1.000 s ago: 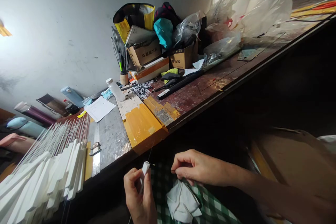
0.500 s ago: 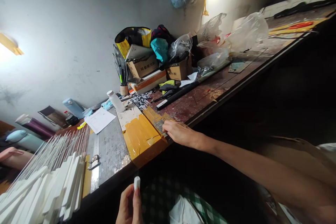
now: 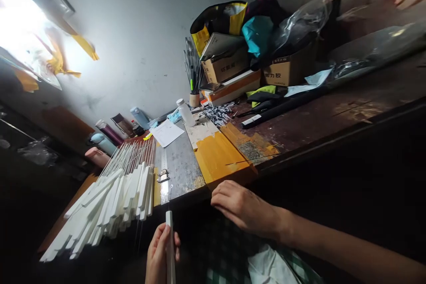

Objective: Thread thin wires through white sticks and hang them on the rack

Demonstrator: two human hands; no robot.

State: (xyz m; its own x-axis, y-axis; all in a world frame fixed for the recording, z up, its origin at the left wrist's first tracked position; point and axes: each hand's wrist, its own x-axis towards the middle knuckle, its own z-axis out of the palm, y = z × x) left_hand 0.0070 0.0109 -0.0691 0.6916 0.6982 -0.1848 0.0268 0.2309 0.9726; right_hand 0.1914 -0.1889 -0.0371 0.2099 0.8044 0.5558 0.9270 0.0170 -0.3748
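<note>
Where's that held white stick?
In the head view, the white stick is at the bottom, left of centre, in the left hand, below the table's front edge.

Bright light [image 3: 18,13] washes the grey wall [image 3: 133,22] behind the long bench [image 3: 313,120].

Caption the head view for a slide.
Left hand holding a white bar, right hand near the bench, where similar bars lie piled.

Right hand [image 3: 244,208]: withdrawn from the taped board [image 3: 219,153] to the bench's [image 3: 359,133] near edge, 5 o'clock. Thin dark strand [image 3: 237,162]: now exposed on the board. White stick [image 3: 170,248]: longer section visible in left hand [image 3: 159,253], directed to 12 o'clock. Bright light [image 3: 20,13]: entered view, 10 o'clock.
</note>
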